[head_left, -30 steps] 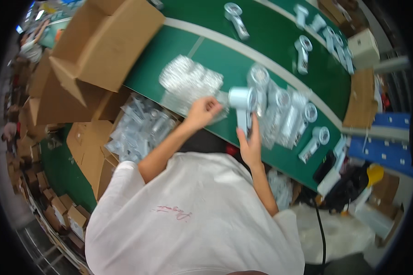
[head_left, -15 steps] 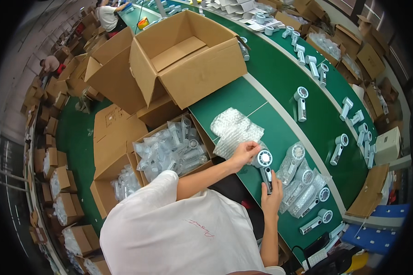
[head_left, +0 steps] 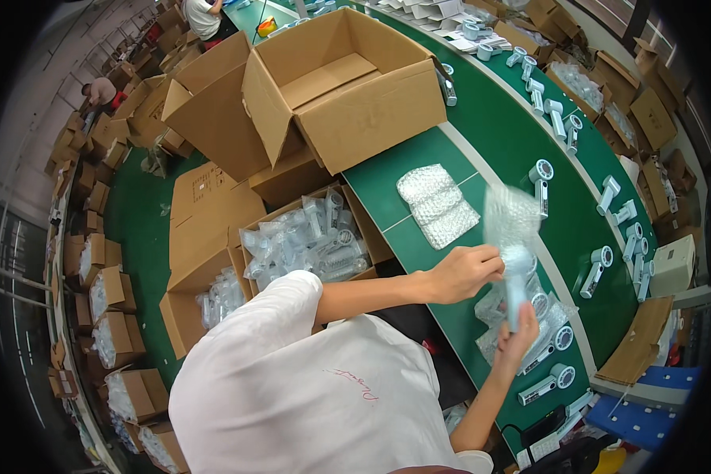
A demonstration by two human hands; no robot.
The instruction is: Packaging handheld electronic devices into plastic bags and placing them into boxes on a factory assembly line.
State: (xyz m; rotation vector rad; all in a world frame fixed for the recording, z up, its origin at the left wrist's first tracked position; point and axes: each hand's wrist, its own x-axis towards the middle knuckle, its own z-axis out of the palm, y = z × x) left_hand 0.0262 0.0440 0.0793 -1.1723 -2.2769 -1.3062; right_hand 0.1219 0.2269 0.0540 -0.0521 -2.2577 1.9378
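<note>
Lifted clear of the flat pile of silvery bubble-wrap sleeves [head_left: 437, 205] since half a second ago, one translucent bubble-wrap sleeve [head_left: 512, 215] now stands up by the pale-blue plastic handheld fan [head_left: 516, 286]. From where I'm standing, the fan's long axis runs away from the wearer, round head foremost, with the sleeve just beyond and overlapping that head; blur hides whether it's inside. The right hand [head_left: 518, 338] is wrapped around the handle's near end. Nearer the head, the left hand [head_left: 469, 274] pinches the sleeve's lower edge, the fan lying just to its right.
</note>
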